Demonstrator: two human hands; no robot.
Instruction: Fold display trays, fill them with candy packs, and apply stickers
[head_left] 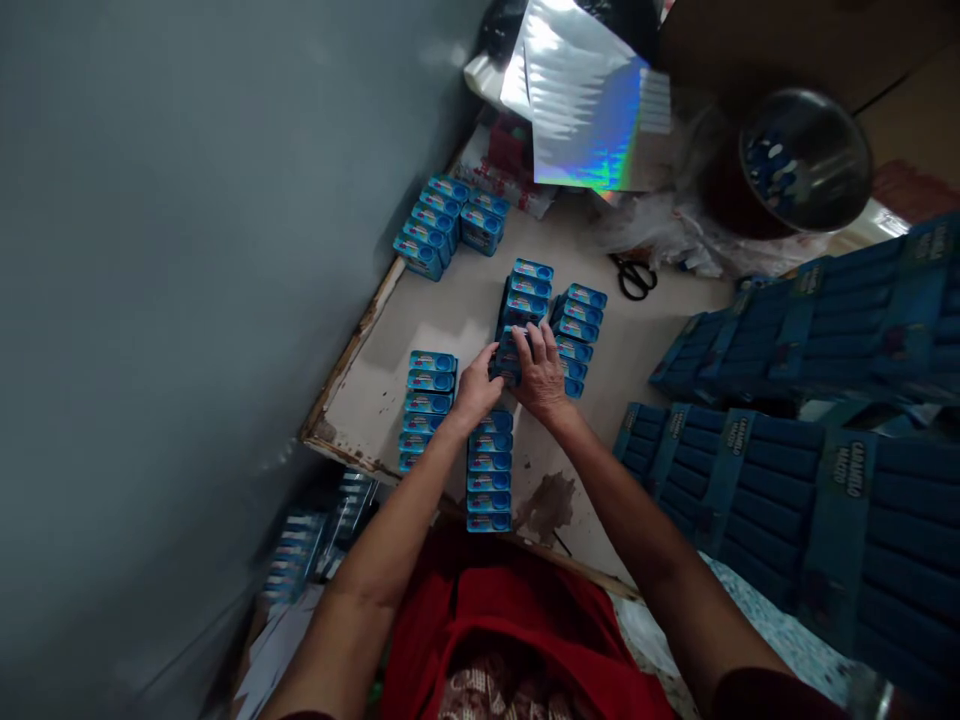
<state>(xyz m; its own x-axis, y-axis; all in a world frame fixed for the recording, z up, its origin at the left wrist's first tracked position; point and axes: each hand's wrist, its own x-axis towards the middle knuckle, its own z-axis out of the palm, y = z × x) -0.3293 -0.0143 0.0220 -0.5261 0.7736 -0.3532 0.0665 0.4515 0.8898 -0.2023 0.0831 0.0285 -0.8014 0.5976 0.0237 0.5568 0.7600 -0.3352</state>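
Near the middle of the worktable (367, 400), my left hand (477, 390) and my right hand (541, 372) are closed from both sides on small blue boxes (510, 350); my fingers hide part of them, so I cannot tell how many. Just behind stands a row of matching blue boxes (531, 285). Another row of boxes (580, 320) is close to the right of my right hand. On the near side, a row of boxes (490, 478) runs toward my body, and one more row (429, 402) lies left of my left hand.
More blue boxes (431, 225) stand by the wall at the far left. Black scissors (636, 278), shiny holographic sheets (577, 110) and a metal pot (806, 165) with small blue pieces are at the back. Large stacks of blue packs (780, 480) line the right.
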